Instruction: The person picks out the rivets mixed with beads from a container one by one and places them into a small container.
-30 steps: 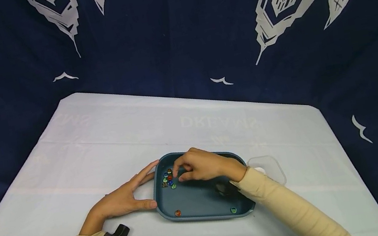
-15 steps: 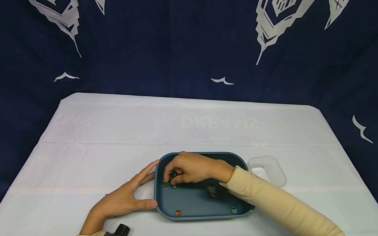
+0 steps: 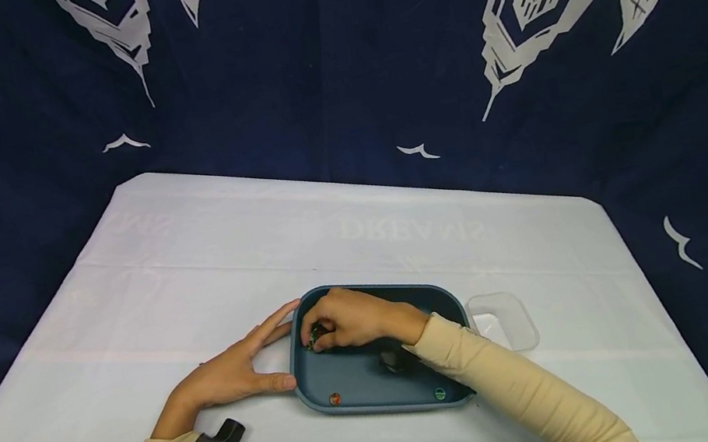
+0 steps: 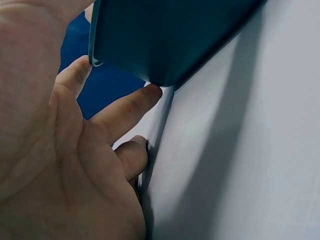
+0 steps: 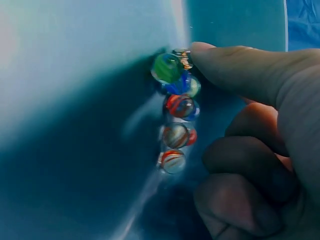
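Observation:
In the head view my right hand (image 3: 349, 316) reaches down inside a blue-grey tray (image 3: 386, 402) at its left end. Small glass marbles (image 3: 315, 332) show between its curled fingers and thumb. The right wrist view shows several marbles (image 5: 175, 135) in a row along the tray's edge, with one fingertip (image 5: 201, 47) touching a gold-and-dark marble (image 5: 184, 57). The other visible fingers are curled beside them. Whether a marble is pinched is hidden. My left hand (image 3: 228, 373) rests against the tray's left side, fingers and thumb extended, fingertips touching its wall.
An orange marble (image 3: 335, 399) and a green marble (image 3: 440, 394) lie apart near the tray's front edge. A clear plastic container (image 3: 519, 318) stands just right of the tray. A white cloth (image 3: 210, 294) covers the table; a dark blue printed cloth (image 3: 302, 88) hangs behind.
My right hand has moved left and lowered onto the marble cluster, its fingers closing in around it and covering most of it. The left hand and tray stay put.

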Demonstrator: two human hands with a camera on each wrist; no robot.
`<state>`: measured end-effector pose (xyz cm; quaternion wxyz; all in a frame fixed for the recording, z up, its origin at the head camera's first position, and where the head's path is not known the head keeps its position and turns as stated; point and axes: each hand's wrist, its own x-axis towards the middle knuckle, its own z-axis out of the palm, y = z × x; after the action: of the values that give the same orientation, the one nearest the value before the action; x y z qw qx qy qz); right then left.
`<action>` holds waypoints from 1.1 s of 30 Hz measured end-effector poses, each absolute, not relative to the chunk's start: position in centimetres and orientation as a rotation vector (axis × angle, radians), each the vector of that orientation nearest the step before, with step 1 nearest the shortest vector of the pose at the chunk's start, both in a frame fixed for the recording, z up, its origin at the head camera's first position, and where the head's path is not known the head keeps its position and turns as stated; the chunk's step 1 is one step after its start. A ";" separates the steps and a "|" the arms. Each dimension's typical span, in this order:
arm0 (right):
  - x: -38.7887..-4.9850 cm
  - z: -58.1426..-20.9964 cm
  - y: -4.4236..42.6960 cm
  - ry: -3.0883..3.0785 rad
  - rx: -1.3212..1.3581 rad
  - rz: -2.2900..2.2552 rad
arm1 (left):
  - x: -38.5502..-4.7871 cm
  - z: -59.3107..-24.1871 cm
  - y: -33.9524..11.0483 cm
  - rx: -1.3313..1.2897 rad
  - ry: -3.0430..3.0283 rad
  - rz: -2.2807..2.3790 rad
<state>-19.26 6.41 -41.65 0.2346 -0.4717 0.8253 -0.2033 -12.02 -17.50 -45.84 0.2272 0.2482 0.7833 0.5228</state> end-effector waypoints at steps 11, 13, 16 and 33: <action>-19.1 -42.5 6.4 2.276 -1.286 -0.549 | -12.0 -46.0 -17.5 0.691 2.149 1.445; -19.1 -42.5 6.4 2.276 -1.284 -0.548 | -12.0 -46.0 -17.5 0.689 2.145 1.448; -19.1 -42.5 6.4 2.274 -1.280 -0.551 | -12.0 -46.0 -17.5 0.687 2.142 1.452; -18.9 -42.3 6.0 2.300 -1.259 -0.502 | -12.0 -45.9 -17.5 0.711 2.154 1.449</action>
<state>-18.94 5.99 -42.32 0.2339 -0.4586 0.8376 -0.1830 -12.02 -17.48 -45.95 0.2230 0.2576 0.7802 0.5246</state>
